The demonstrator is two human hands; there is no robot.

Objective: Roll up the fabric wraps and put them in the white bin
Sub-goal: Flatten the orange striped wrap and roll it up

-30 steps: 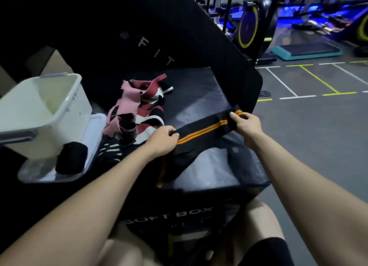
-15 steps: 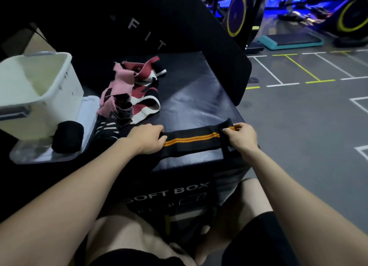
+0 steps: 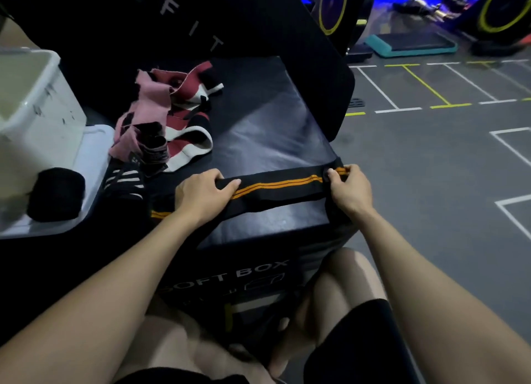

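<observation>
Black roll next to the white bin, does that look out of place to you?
Yes. The black roll lies on the white lid beside the white bin, not inside it. Otherwise nothing stands out: the left hand and right hand hold the black wrap with orange stripes flat on the box top.

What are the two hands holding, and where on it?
Both hold the black wrap with orange stripes: the right hand pinches its end, the left hand grips farther along it.
</observation>
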